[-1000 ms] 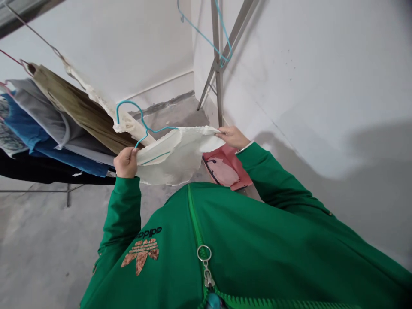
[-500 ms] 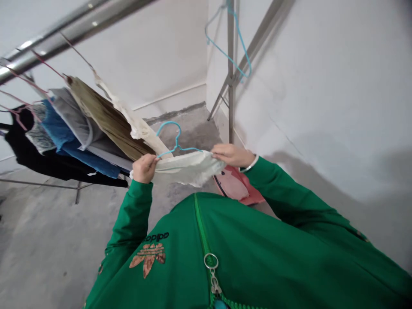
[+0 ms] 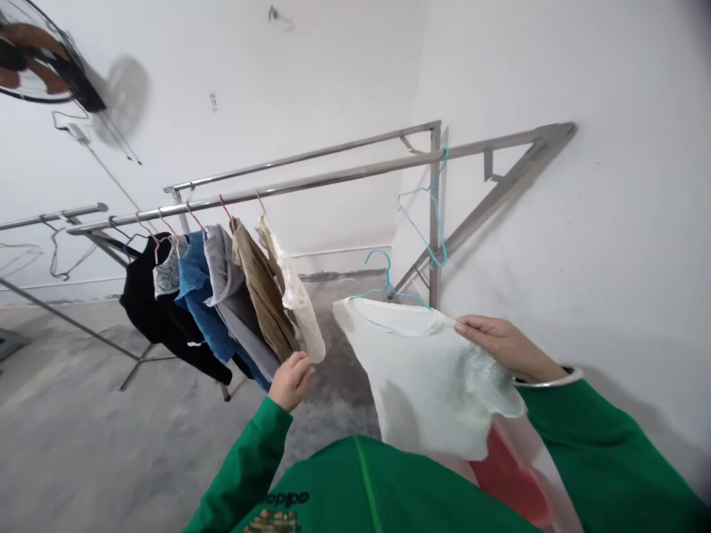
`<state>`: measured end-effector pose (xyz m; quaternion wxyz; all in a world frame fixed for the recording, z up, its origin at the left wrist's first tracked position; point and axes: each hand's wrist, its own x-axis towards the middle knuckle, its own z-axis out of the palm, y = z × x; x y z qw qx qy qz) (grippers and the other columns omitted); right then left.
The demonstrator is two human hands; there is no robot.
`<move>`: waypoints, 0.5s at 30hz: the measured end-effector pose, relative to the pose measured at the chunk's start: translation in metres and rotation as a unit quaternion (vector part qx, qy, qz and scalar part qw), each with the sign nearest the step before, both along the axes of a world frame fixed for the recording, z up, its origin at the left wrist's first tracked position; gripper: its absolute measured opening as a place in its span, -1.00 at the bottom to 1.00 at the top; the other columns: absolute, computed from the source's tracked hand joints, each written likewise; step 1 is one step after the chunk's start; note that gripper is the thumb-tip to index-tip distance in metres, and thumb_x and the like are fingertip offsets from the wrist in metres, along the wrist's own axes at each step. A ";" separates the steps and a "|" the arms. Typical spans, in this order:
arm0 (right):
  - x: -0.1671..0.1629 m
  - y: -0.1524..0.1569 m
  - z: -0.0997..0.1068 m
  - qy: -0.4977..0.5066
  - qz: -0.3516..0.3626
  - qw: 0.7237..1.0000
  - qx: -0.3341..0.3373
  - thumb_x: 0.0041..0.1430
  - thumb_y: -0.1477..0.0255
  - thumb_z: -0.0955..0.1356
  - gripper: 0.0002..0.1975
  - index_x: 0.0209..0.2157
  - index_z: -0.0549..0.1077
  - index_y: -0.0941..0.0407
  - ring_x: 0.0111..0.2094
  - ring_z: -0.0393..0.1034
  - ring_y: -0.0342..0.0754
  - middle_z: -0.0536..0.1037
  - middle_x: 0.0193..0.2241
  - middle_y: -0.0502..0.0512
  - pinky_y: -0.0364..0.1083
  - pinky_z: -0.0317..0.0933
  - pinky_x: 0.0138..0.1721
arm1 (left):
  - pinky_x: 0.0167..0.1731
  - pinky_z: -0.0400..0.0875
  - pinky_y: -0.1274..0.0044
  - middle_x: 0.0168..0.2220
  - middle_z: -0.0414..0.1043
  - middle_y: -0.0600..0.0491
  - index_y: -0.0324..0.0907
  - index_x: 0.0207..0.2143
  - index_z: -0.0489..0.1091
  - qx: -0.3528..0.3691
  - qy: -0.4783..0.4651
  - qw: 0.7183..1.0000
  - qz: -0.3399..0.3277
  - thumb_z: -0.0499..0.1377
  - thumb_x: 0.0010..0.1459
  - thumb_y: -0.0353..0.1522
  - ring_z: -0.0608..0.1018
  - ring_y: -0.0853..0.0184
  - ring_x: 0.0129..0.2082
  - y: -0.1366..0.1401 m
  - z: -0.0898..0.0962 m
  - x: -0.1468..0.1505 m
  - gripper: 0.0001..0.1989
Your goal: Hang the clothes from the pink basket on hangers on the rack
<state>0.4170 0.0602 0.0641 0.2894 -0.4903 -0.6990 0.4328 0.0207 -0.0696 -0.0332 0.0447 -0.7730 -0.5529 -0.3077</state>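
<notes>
In the head view, the right hand (image 3: 492,344) has its grip pinched on the shirt (image 3: 422,377) at one shoulder; the blue hanger (image 3: 388,283) sits in its neck. The left hand (image 3: 292,381) is curled near the cream garment (image 3: 300,311); I cannot tell whether it holds anything. Fitting the shirt seems in hand; the next move probably calls for steadying the hanger. Earlier, both hands held the shirt's ends.

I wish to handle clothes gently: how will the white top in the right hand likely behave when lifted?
The white top is probably floppy, since its cloth droops below the blue hanger. It seems light for its size: the right hand only pinches it near one shoulder. It might swing, as the hanger is hooked on nothing.
</notes>
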 end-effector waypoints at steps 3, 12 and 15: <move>-0.028 0.021 0.018 0.048 0.004 0.999 0.010 -0.15 -0.07 0.38 -0.50 -0.50 0.39 0.12 -0.43 0.29 -0.08 0.42 -0.53 0.01 -0.13 0.17 -0.38 | -0.25 0.49 0.55 -0.22 0.44 -0.07 -0.18 -0.23 0.38 -0.020 -0.016 1.000 -0.008 -0.03 0.30 -0.38 0.55 0.34 -0.25 -0.006 -0.010 0.002 -0.81; -0.186 0.112 0.060 0.131 0.004 0.978 0.161 -0.03 0.28 0.23 -0.78 -0.47 0.32 0.16 -0.42 0.20 -0.13 0.36 -0.52 0.01 -0.15 0.10 -0.38 | -0.27 0.51 0.56 -0.24 0.44 -0.06 -0.17 -0.24 0.37 -0.024 -0.038 0.999 -0.006 -0.03 0.30 -0.39 0.57 0.34 -0.27 -0.019 -0.025 0.003 -0.81; -0.234 0.132 0.064 0.124 -0.015 0.977 0.176 0.02 0.33 0.21 -0.83 -0.51 0.28 0.15 -0.44 0.16 -0.14 0.30 -0.54 0.00 -0.15 0.07 -0.39 | -0.27 0.51 0.57 -0.25 0.44 -0.05 -0.17 -0.24 0.37 -0.024 -0.047 0.999 0.004 -0.04 0.30 -0.39 0.57 0.35 -0.29 -0.027 -0.031 -0.001 -0.81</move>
